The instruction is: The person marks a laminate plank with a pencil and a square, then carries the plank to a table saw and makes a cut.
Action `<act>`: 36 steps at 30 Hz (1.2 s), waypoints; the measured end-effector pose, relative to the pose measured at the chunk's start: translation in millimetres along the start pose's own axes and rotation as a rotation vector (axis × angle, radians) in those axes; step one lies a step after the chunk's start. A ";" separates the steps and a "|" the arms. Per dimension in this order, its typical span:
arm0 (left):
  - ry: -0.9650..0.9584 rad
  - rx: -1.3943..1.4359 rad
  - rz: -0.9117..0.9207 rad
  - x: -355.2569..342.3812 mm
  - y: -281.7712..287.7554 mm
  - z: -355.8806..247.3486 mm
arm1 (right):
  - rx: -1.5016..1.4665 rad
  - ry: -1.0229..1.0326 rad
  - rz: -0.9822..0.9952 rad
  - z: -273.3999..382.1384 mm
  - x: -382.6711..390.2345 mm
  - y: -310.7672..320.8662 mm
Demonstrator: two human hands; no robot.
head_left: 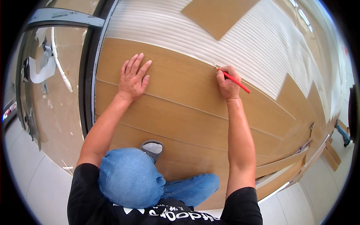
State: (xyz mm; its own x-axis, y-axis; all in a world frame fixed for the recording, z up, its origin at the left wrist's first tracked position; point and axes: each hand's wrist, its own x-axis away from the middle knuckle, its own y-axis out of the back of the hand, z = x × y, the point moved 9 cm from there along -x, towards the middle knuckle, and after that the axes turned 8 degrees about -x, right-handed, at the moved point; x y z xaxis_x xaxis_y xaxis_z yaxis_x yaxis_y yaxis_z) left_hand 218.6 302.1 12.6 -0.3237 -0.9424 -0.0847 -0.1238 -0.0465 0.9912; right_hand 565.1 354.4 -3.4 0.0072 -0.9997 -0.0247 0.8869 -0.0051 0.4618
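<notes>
My left hand (pixel 134 77) lies flat with fingers spread on a brown wood-look floor plank (pixel 176 71), not far from the dark door frame on the left. A red pencil (pixel 237 83) is pinched in my right hand (pixel 228 84), its tip at the plank's far edge. Beyond that edge lies white ribbed foam underlay (pixel 161 22). Several more planks run in rows between my hands and my knees.
A dark metal door frame (pixel 88 75) borders the planks at left. On the underlay lies a loose plank (pixel 217 15). Cut planks (pixel 283 163) are piled at lower right, near a blue-handled tool (pixel 342 134). Pale tiles (pixel 292 204) lie beyond.
</notes>
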 end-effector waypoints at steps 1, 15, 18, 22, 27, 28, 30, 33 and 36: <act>0.004 -0.004 -0.006 1.1 1.4 1.3 | 0.007 0.012 -0.014 2.1 0.6 -0.3; -0.100 0.000 -0.137 2.4 18.3 -18.8 | -0.509 -0.270 -0.267 -12.3 166.3 55.9; -0.116 -0.059 -0.239 17.5 20.0 -4.6 | -0.355 -0.282 -0.569 -3.0 288.1 145.1; -0.212 -0.108 -0.039 7.9 -25.1 -30.6 | 0.018 -0.440 -1.129 -85.9 590.2 292.3; -0.195 -0.021 0.258 54.9 18.5 -6.8 | 0.296 -1.106 -1.538 -141.1 839.5 339.3; -0.100 0.224 0.366 73.2 22.1 -9.0 | 0.263 -1.324 -1.516 -157.5 876.6 341.9; 0.052 0.666 0.559 121.9 19.7 -21.0 | 0.142 -1.266 -1.597 -185.5 925.3 366.2; 0.303 0.914 0.793 195.2 56.1 -87.2 | 0.005 -1.164 -1.642 -241.1 940.3 390.9; 0.455 1.118 0.925 243.5 86.2 -87.1 | -0.257 -1.242 -1.246 -292.7 851.0 389.5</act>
State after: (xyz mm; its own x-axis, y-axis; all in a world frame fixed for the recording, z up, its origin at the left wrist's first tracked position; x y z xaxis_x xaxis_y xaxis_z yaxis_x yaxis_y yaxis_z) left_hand 210.9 39.8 86.3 -0.4018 -0.5272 0.7488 -0.7387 0.6698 0.0752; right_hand 1051.9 -490.8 -104.0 -0.8736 0.1625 0.4587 0.1384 -0.8207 0.5543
